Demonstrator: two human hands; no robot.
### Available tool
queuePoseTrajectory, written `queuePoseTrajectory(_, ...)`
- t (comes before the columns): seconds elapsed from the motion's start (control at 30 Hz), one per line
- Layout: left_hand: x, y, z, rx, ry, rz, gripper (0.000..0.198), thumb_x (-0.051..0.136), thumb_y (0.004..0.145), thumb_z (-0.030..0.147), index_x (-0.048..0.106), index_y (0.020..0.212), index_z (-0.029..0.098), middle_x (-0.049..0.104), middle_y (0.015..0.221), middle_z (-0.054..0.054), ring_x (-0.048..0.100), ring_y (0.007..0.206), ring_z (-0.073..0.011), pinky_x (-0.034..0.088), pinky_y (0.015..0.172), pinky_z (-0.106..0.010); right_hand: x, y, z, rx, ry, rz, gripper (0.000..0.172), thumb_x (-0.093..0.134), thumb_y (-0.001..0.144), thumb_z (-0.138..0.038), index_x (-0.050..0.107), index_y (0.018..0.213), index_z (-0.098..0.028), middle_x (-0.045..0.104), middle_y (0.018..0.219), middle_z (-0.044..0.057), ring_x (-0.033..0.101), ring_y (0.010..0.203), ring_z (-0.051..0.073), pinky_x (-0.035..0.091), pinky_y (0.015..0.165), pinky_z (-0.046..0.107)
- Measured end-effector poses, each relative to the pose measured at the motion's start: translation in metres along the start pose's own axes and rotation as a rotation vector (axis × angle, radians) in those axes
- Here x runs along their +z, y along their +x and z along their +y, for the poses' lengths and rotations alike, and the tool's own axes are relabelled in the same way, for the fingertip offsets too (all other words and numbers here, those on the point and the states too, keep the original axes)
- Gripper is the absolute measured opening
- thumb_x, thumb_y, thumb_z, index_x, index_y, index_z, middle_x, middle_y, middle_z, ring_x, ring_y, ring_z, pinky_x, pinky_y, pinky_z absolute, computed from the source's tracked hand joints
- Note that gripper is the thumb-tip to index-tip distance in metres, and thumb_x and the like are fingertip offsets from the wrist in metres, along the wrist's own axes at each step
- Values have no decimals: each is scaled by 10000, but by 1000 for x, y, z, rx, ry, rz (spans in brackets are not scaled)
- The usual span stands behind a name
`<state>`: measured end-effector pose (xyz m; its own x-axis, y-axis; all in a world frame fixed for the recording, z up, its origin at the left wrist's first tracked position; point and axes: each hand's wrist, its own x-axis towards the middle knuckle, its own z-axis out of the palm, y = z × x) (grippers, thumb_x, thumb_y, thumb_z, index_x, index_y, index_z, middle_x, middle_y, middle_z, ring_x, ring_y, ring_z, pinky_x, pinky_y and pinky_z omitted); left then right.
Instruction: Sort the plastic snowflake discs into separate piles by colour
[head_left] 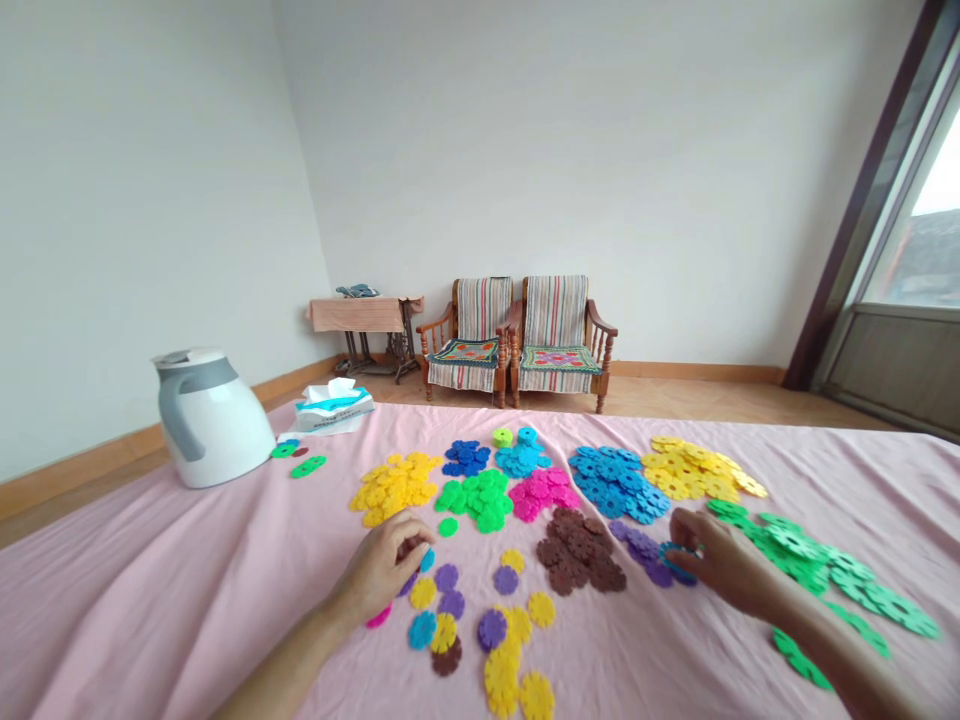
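Observation:
Flat notched plastic discs, like interlocking flower-shaped building pieces, lie sorted by colour on a pink cloth. My left hand (pixel 390 562) has its fingers curled over loose pieces at the left. A small blue disc (pixel 427 560) shows at its fingertips; whether it is gripped I cannot tell. Beside it lie purple discs (pixel 451 604) and yellow discs (pixel 423 593). My right hand (pixel 709 553) pinches a blue disc (pixel 679 564) at the edge of the purple pile (pixel 645 548). Left of that is a brown pile (pixel 579 552); above it, a large blue pile (pixel 615 482).
A white and grey jug (pixel 221 425) and a tissue box (pixel 334 408) stand at the back left. Yellow pieces (pixel 501 675) lie near the front, and green discs (pixel 817 560) spread along the right. Two wooden armchairs (pixel 517 345) stand beyond the cloth.

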<state>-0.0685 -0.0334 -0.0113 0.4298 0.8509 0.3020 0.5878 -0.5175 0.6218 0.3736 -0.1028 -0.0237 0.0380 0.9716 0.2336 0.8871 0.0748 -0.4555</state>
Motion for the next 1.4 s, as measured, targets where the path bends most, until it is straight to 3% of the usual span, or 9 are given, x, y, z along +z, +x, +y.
queuePoseTrajectory(0.17, -1, 2, 3, -10, 5, -9, 170, 497, 801, 214, 657, 801, 158, 619, 802, -46, 567, 693, -150, 436, 611, -237, -15, 0, -5, 40, 124, -89, 213, 512, 762, -359, 445, 612, -224, 487, 531, -47, 474, 468, 108, 348, 426, 211)
queuePoseTrajectory(0.3, 0, 2, 1, -3, 4, -7, 178, 486, 815, 217, 656, 811, 164, 608, 785, -36, 552, 666, -140, 434, 614, -235, -26, 11, -37, 59, 340, -27, 259, 537, 753, -435, 467, 628, -219, 476, 521, -56, 455, 439, 92, 339, 409, 207)
queuePoseTrajectory(0.53, 0, 0, -2, -5, 23, -22, 171, 488, 817, 195, 657, 831, 176, 613, 836, -35, 554, 699, -137, 434, 632, -222, -5, 79, -98, 47, 352, -34, 197, 638, 747, -317, 545, 623, -195, 508, 475, -58, 503, 461, 101, 369, 448, 216)
queuePoseTrajectory(0.6, -1, 0, -1, -6, 22, -22, 170, 494, 811, 181, 662, 831, 176, 613, 841, -37, 556, 720, -140, 432, 640, -219, 8, 106, -106, 91, 334, -87, 178, 638, 801, -304, 597, 699, -164, 582, 571, -34, 560, 530, 109, 437, 507, 223)
queuePoseTrajectory(0.73, -3, -1, 2, -18, 3, -34, 186, 493, 790, 134, 669, 836, 175, 605, 849, -39, 554, 731, -136, 428, 637, -209, 34, 151, -117, 204, 329, -162, 268, 554, 905, -334, 579, 1111, -166, 608, 1113, 46, 619, 902, 179, 528, 762, 365)
queuePoseTrajectory(0.97, -3, -3, 3, -30, -18, -54, 222, 490, 759, 80, 676, 834, 174, 593, 843, -33, 544, 703, -118, 421, 617, -194, 61, 182, -126, 316, 327, -228, 310, 561, 900, -328, 550, 1169, -172, 580, 1178, 65, 604, 969, 202, 517, 806, 400)
queuePoseTrajectory(1.13, -3, -2, 0, -25, -23, -56, 228, 491, 762, 80, 679, 852, 171, 587, 845, -35, 545, 712, -117, 419, 615, -192, 58, 164, -136, 194, 288, -254, 308, 560, 902, -334, 551, 1155, -160, 594, 1141, 64, 614, 934, 190, 522, 785, 390)
queuePoseTrajectory(1.3, -4, -1, 2, -22, -9, -64, 213, 498, 761, 89, 683, 837, 162, 583, 831, -34, 541, 699, -115, 421, 622, -197, 50, 88, -166, -108, 281, -353, 116, 559, 821, -166, 655, 757, -168, 615, 646, -18, 594, 624, 126, 458, 599, 238)
queuePoseTrajectory(1.4, -4, -1, 3, -24, 1, -63, 203, 503, 762, 98, 679, 840, 165, 586, 840, -28, 537, 697, -113, 417, 622, -198, 49, 40, -180, -221, 255, -353, 192, 556, 757, -135, 685, 864, -229, 656, 768, -16, 604, 692, 133, 426, 644, 238)
